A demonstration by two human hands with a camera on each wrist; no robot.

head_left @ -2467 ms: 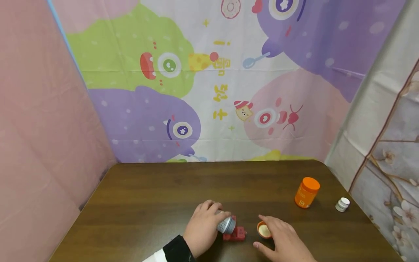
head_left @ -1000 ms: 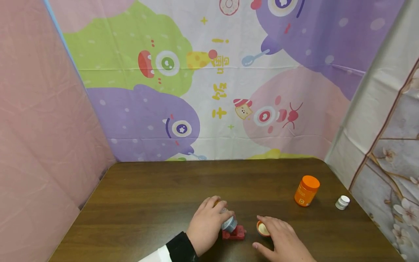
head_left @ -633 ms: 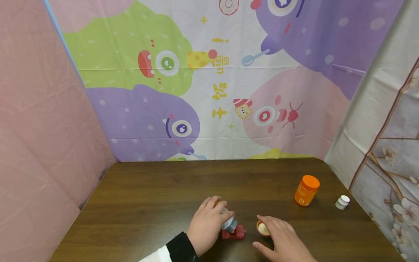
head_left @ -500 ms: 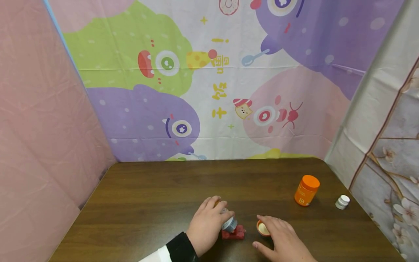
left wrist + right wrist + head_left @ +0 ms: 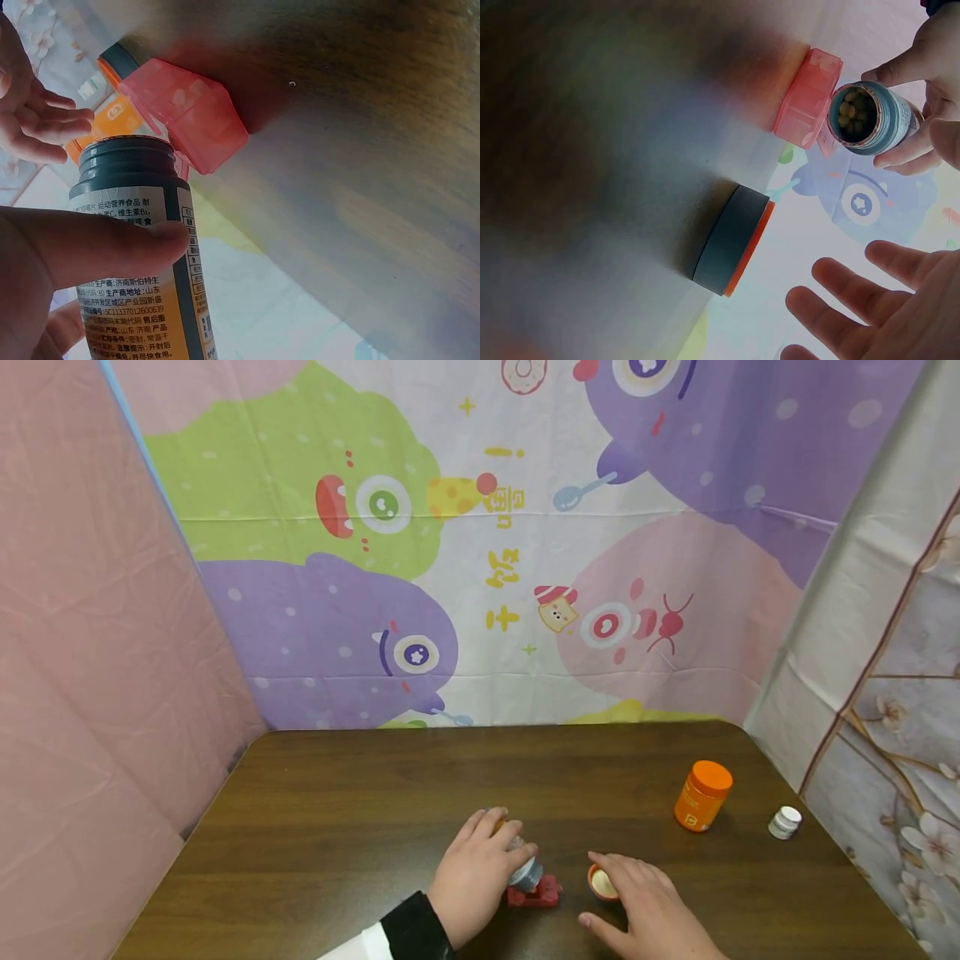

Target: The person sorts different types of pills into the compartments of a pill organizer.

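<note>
My left hand (image 5: 474, 881) grips a pill bottle (image 5: 527, 875) with a grey neck, tilted so its uncapped mouth points down to the right. Beneath that mouth lies a small red translucent pill box (image 5: 546, 893) on the table; pale pieces show through its wall in the left wrist view. Yellowish-green tablets (image 5: 853, 112) are visible inside the bottle in the right wrist view. Beside my right hand (image 5: 656, 910) sits the bottle's cap (image 5: 602, 883), orange-rimmed with a pale inside facing up. The right hand's fingers are loosely spread, holding nothing, and partly cover the cap in the head view.
An orange jar (image 5: 702, 797) with an orange lid stands at the right of the brown table (image 5: 360, 793). Further right, close to the table's edge, is a small white bottle (image 5: 785, 823). Patterned curtains (image 5: 495, 693) hang behind and at both sides.
Over the earlier frames my left hand shifts slightly right with the bottle, bringing its mouth closer over the pill box. Lately both hands stay nearly still. The right hand and cap keep their places.
</note>
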